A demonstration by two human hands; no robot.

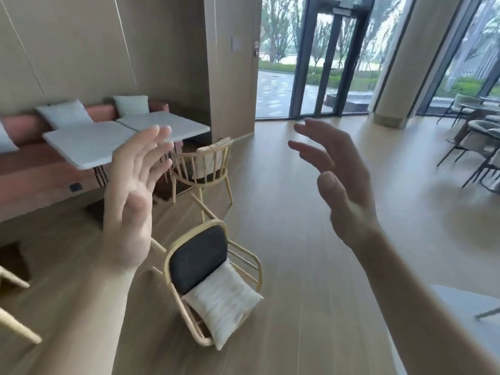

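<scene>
Both hands are raised in the air, fingers loosely spread and holding nothing: the left hand (130,201) at 9 o'clock of the view, the right hand (341,182) at 3 o'clock, palms turned toward each other. Lower between them, at 6 o'clock, a light wooden armchair (198,259) with a dark backrest stands on the wood floor (284,212), touched by neither hand. A white cushion (224,301) leans on its seat. At 12 o'clock from it stands a second wooden chair (205,163), next to two white square tables (86,143) at 10 o'clock, which stand along a pink bench (27,163). Glass doors (327,63) are at 1 o'clock.
</scene>
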